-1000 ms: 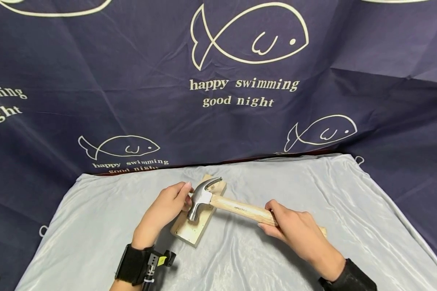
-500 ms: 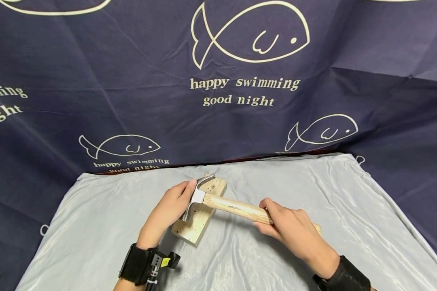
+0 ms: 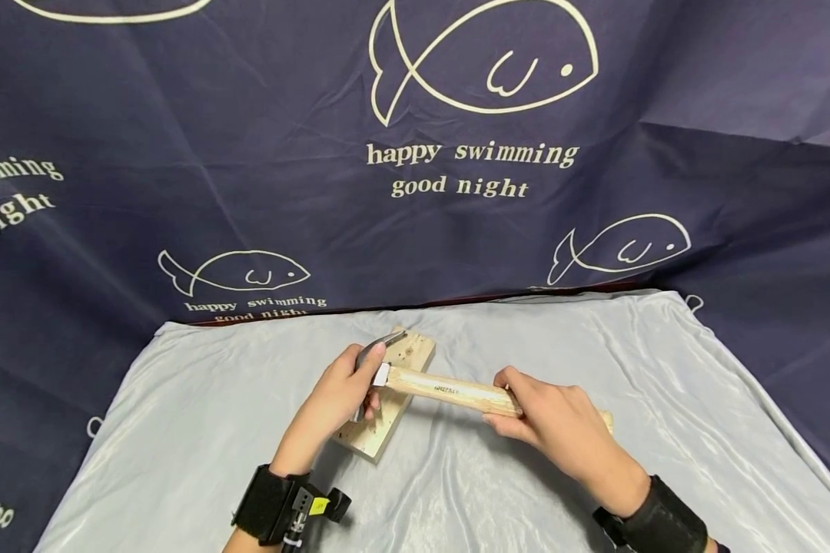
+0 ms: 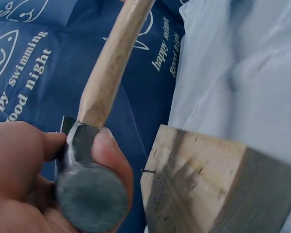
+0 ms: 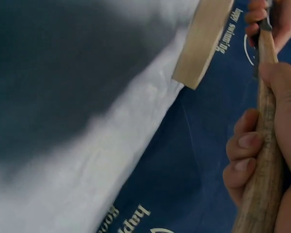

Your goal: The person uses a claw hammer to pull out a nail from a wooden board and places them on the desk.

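Note:
A claw hammer (image 3: 449,388) with a pale wooden handle is held in both hands above a wooden block (image 3: 373,432). My left hand (image 3: 335,395) grips its steel head, thumb on one side and fingers on the other; the round striking face (image 4: 92,196) shows in the left wrist view. Toward the far end of the handle, my right hand (image 3: 560,422) wraps its fingers and thumb round the wood. From the block's top sticks a thin nail (image 4: 148,171). Part of the hammer head is hidden by the left hand in the head view.
A pale, wrinkled cloth (image 3: 200,438) covers the table. Behind it hangs a dark blue curtain (image 3: 456,246) printed with white fish and lettering. The left wrist wears a black strap with a small camera mount (image 3: 304,507).
My left hand has gone from beside the hammer head to closing round it. The hammer has shifted slightly left and its head has turned. The right hand keeps its hold on the handle.

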The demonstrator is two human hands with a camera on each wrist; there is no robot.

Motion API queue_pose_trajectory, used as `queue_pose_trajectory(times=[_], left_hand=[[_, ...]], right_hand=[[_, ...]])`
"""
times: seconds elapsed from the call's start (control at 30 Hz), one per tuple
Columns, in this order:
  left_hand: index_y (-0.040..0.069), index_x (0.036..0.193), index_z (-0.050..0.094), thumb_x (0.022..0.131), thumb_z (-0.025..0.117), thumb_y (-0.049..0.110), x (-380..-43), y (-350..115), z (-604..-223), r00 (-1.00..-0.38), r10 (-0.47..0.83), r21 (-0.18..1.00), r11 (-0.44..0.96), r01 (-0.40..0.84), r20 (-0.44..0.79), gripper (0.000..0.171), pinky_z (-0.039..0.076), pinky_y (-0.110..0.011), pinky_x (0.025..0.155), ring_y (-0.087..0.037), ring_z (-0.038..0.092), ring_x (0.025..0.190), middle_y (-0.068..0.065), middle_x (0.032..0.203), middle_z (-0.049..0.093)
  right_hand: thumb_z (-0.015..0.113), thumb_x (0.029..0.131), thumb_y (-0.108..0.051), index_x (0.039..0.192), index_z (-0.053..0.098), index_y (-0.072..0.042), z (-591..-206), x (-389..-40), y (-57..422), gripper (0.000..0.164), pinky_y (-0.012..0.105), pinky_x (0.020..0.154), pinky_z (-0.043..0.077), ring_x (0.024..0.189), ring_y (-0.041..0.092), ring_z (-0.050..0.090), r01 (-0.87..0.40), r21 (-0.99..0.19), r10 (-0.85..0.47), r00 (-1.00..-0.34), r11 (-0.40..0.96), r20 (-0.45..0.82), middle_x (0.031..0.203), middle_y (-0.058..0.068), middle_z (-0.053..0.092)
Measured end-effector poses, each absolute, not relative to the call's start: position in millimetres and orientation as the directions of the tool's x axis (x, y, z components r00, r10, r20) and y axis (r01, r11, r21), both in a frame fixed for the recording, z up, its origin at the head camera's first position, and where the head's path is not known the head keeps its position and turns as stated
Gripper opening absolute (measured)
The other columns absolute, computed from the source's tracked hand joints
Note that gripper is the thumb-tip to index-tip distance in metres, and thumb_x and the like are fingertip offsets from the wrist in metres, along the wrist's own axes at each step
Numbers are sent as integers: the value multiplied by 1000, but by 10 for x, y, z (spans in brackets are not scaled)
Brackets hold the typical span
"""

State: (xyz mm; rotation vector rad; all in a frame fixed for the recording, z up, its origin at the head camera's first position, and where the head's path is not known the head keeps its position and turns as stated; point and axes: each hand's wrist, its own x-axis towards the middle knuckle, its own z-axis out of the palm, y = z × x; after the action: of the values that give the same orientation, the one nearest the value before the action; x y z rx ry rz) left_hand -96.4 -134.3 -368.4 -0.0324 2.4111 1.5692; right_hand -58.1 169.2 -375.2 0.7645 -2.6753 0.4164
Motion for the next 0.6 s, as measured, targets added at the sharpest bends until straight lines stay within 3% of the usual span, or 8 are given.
queue_pose_trajectory(times=[0.27,0.43,0.6], left_hand=[[1,103,44,94,39,57,-970,-1335,-3805,-963,155,934,319,-162,-221,57,49,-37,55,-25,52,49,-9,60,47],[5,97,41,93,42,56,-981,-1309,-3785,-968,133,952,252,-176,-214,52,48,-35,52,-22,48,49,-8,60,44],[6,95,39,96,41,51,-986,-1266,-3765,-975,98,963,207,-175,-198,45,47,-34,50,-20,45,48,-7,59,43]], right_hand=[[58,80,-64,102,54,-33,-3697,-664,1748,38,17,44,29,54,-7,39,-574,-160,-482,-784,803,390,71,-27,44],[59,80,-63,103,54,-34,-3665,-699,1754,38,18,46,31,56,-5,40,-555,-160,-465,-795,816,389,71,-26,45],[65,80,-57,110,56,-31,-3641,-744,1752,41,24,61,42,66,1,48,-546,-176,-444,-798,819,408,81,-23,54]])
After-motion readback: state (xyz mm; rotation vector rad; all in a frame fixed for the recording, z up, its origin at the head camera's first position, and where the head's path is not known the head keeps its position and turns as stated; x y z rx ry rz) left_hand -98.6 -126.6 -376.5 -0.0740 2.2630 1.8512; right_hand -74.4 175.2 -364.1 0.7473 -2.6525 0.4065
